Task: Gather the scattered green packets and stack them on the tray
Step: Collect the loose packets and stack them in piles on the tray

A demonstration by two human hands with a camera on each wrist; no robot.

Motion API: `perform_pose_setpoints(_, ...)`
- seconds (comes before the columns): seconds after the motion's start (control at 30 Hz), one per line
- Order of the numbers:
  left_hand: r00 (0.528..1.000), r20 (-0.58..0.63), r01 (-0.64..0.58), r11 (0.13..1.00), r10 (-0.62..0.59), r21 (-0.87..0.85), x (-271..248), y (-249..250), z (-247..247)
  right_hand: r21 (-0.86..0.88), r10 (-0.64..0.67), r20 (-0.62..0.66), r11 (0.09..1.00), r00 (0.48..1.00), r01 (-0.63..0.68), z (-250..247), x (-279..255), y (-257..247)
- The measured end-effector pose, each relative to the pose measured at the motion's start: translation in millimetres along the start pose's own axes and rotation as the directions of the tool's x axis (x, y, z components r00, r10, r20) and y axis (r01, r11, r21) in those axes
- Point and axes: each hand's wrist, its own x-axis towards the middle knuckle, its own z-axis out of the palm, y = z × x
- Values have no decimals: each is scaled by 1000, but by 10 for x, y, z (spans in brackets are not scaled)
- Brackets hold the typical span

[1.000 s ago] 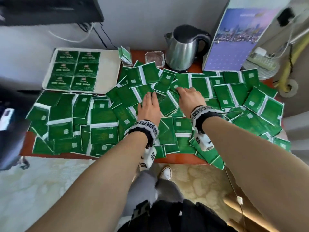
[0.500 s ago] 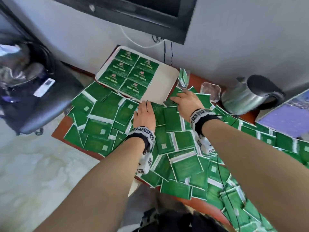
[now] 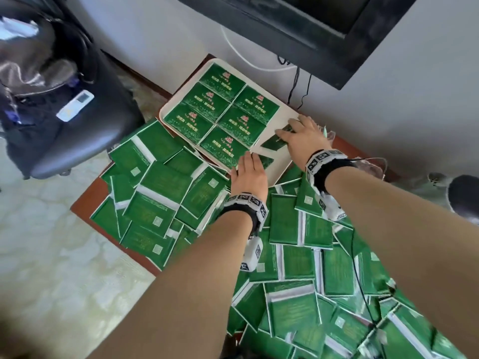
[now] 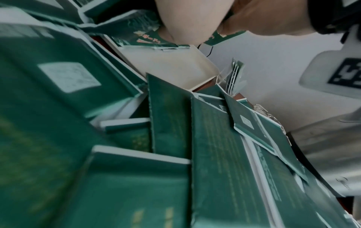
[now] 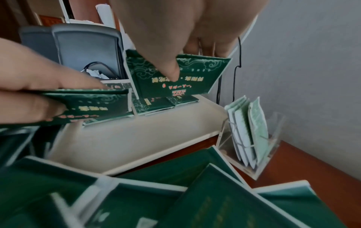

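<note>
A white tray (image 3: 282,120) at the table's far side carries six green packets (image 3: 223,112) in a neat grid. Its right part is bare. My right hand (image 3: 290,130) pinches a green packet (image 3: 273,142) above that bare part; the right wrist view shows this packet (image 5: 187,80) tilted, printed face toward the camera. My left hand (image 3: 246,161) holds another packet (image 3: 267,160) at the tray's near edge, also seen as a packet (image 5: 87,104) held nearly flat. Many loose packets (image 3: 298,255) cover the table (image 3: 85,195), overlapping.
A black chair (image 3: 77,141) with a bag and a white remote (image 3: 75,104) stands left of the table. A dark screen (image 3: 311,22) hangs on the wall with cables below. A clear holder (image 5: 252,138) of pale sachets stands right of the tray. A kettle (image 3: 464,195) sits far right.
Both hands left the packet pile and moved up to the tray, each now holding a packet. The head view swung left toward the tray.
</note>
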Motion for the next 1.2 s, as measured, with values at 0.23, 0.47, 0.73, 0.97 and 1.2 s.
perform_pose_setpoints(0.23,998,49,29,999,-30,28,189,201,345,-27,-28,166,999,986,33,210,252,95)
perform_pose_setpoints(0.47,997,-27,70,987,-67,142,-50,248,548,69,-27,190,998,981,14,387,195,-18)
perform_pose_setpoints(0.73,996,70,49,987,-61,156,127,235,542,144,-43,248,989,968,7,547,261,-56)
perform_pose_setpoints(0.97,995,94,-32,987,17,156,272,198,494,192,8,272,979,962,-62,490,357,-7)
perform_pose_setpoints(1.2,992,50,-119,975,112,190,212,85,581,230,24,263,969,965,-87,511,317,-23)
